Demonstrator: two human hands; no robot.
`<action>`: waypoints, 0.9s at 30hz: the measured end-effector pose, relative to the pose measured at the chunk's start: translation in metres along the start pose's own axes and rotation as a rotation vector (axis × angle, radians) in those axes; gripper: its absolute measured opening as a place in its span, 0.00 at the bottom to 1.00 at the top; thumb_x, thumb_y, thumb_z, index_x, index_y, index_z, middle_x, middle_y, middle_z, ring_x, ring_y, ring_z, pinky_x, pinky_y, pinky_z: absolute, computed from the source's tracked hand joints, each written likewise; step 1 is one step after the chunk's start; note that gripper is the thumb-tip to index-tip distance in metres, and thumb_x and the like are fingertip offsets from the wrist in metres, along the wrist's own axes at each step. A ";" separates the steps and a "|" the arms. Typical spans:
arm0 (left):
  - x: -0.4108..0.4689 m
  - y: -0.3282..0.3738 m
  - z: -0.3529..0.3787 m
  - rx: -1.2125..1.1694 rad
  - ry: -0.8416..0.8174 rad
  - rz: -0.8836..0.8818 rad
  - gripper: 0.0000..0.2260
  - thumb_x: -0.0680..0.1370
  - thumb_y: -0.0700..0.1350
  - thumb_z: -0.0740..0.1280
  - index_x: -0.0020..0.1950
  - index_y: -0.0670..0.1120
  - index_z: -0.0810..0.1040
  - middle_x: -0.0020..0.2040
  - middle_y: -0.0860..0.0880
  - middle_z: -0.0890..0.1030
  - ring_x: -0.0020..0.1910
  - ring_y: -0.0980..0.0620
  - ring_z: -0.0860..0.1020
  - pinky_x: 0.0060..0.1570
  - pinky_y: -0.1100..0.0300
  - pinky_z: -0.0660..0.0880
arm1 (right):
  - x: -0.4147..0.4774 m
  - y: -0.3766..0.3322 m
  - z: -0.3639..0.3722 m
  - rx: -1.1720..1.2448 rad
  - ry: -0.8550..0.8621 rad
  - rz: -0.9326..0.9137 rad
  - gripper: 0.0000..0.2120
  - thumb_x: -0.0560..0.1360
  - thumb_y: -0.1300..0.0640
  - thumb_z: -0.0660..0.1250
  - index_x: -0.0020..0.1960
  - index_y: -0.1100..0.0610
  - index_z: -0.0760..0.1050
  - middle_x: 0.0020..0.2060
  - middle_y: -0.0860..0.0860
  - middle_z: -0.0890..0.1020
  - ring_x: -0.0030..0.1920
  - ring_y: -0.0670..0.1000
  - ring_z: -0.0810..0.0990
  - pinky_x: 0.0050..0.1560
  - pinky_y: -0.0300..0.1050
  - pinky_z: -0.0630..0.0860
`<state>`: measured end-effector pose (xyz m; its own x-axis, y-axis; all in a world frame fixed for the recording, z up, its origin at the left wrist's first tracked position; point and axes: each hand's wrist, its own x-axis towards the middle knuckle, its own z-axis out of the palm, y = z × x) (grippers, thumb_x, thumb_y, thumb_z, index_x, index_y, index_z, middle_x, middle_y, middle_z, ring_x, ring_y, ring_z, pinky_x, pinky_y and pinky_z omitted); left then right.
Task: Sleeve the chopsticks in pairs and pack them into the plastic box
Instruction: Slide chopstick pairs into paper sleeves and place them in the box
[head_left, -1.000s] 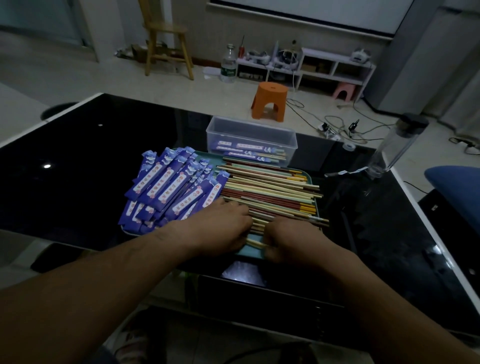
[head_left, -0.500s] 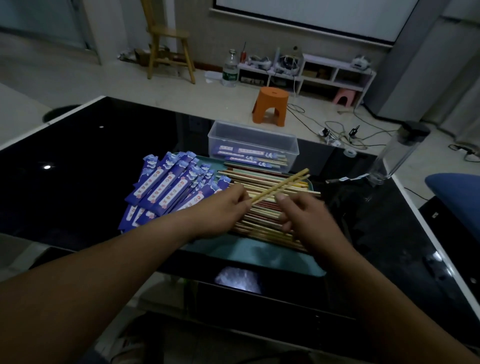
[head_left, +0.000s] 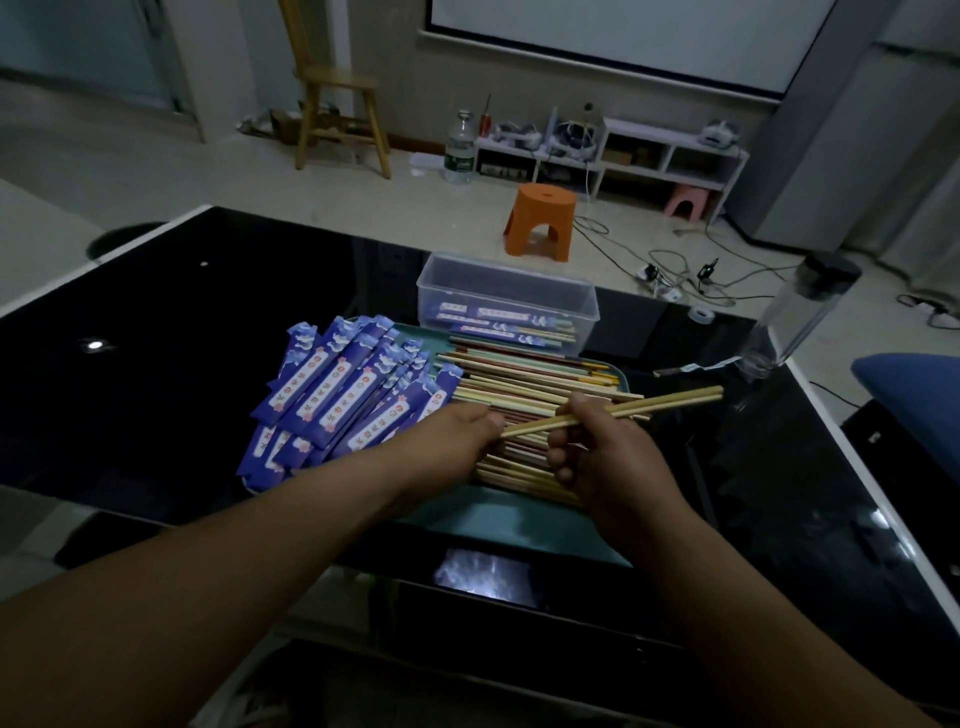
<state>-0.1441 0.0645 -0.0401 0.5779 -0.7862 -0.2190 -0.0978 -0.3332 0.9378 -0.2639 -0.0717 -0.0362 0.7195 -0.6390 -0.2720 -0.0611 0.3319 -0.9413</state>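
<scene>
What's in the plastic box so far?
The box holds a few sleeved pairs lying flat on its bottom. Their count is unclear through the cloudy wall.

Both my forearms reach forward. Right hand (head_left: 602, 457) pinches a chopstick pair (head_left: 670, 402); left hand (head_left: 452, 436) palm-down, fingers curled, grip unclear.

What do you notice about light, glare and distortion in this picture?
Head view: dim overall, forearms in shadow; the glossy black table mirrors a small bright spot and a pale patch near its front edge; the wide lens seems to bow the table's edges; the chopsticks in the right hand look sharp, without motion blur.
</scene>
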 end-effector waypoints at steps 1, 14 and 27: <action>0.000 0.002 -0.001 0.032 -0.006 0.012 0.14 0.86 0.50 0.58 0.43 0.48 0.73 0.34 0.53 0.72 0.34 0.54 0.69 0.35 0.57 0.64 | 0.000 -0.001 0.002 -0.015 -0.010 0.006 0.10 0.84 0.52 0.63 0.51 0.58 0.75 0.32 0.54 0.78 0.30 0.50 0.76 0.28 0.41 0.69; 0.017 -0.020 -0.059 1.279 0.373 -0.095 0.16 0.80 0.52 0.65 0.65 0.48 0.71 0.64 0.44 0.76 0.63 0.41 0.75 0.57 0.48 0.72 | 0.009 0.000 -0.003 -0.110 0.064 -0.057 0.13 0.85 0.50 0.63 0.46 0.56 0.75 0.32 0.54 0.79 0.29 0.51 0.75 0.27 0.42 0.69; 0.019 -0.022 -0.057 1.225 0.423 -0.060 0.13 0.81 0.52 0.64 0.62 0.47 0.73 0.61 0.45 0.78 0.59 0.42 0.77 0.52 0.49 0.71 | 0.004 -0.004 -0.001 -0.111 0.066 -0.058 0.13 0.85 0.50 0.63 0.46 0.57 0.75 0.31 0.53 0.79 0.28 0.50 0.75 0.28 0.43 0.69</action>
<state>-0.0850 0.0870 -0.0495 0.7945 -0.6042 0.0607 -0.6063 -0.7949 0.0246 -0.2613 -0.0764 -0.0337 0.6772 -0.7002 -0.2260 -0.0994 0.2172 -0.9711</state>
